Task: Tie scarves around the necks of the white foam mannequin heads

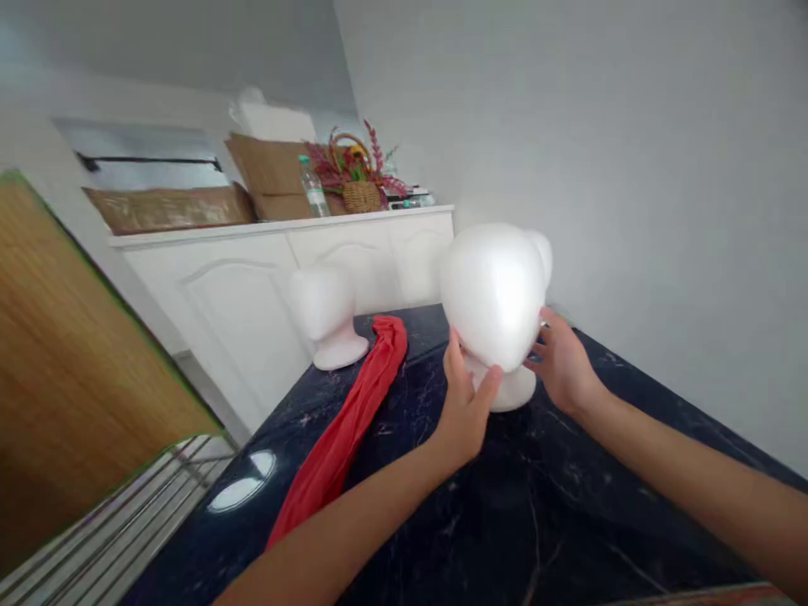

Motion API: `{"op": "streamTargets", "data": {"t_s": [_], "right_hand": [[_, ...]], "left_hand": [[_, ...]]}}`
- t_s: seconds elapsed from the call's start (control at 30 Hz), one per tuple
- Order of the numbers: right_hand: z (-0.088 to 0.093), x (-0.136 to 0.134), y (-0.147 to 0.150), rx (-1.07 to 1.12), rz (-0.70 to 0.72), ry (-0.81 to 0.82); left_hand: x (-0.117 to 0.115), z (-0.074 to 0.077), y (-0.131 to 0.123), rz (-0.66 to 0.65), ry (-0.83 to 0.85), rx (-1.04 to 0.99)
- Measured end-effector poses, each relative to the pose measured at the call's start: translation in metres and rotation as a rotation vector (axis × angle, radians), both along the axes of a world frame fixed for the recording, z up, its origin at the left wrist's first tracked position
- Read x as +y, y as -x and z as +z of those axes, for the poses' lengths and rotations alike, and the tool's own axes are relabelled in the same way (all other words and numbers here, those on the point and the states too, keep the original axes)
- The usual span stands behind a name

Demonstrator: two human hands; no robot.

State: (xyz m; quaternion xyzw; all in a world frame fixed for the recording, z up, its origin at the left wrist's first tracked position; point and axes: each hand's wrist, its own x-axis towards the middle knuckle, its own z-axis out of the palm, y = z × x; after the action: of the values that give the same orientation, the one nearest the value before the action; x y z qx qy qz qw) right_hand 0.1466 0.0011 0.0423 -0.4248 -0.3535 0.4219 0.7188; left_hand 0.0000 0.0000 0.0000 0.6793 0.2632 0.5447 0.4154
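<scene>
A smooth white foam mannequin head stands upright on the dark marbled table. My left hand grips it low on the left, thumb and fingers against its lower side and neck. From the right, my right hand curves round the same head, with its fingertips partly hidden behind it. To the left stands a second white mannequin head on its round base. A long red cloth lies between the two, running toward me and passing behind my left forearm.
Part of another white rounded form shows behind the held head. A white cabinet carries cardboard boxes, a plastic bottle and a flower basket. At left are a wooden panel and a metal rack.
</scene>
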Motion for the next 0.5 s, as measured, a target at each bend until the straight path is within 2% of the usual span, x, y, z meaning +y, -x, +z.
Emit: {"op": "streamTargets", "data": {"t_s": [0.13, 0.27, 0.4, 0.5], "right_hand": [[-0.023, -0.005, -0.010, -0.016, -0.011, 0.001], [-0.035, -0.007, -0.009, -0.041, -0.005, -0.004], [-0.036, -0.011, -0.012, -0.016, -0.024, 0.025], [-0.033, -0.013, -0.026, 0.064, -0.063, 0.044]], "left_hand": [[-0.010, -0.022, -0.006, -0.064, 0.080, -0.017], [-0.014, -0.033, -0.001, -0.099, 0.120, -0.011], [-0.015, -0.027, 0.019, -0.106, 0.081, 0.062], [0.004, -0.010, 0.048, 0.026, -0.109, 0.155]]}}
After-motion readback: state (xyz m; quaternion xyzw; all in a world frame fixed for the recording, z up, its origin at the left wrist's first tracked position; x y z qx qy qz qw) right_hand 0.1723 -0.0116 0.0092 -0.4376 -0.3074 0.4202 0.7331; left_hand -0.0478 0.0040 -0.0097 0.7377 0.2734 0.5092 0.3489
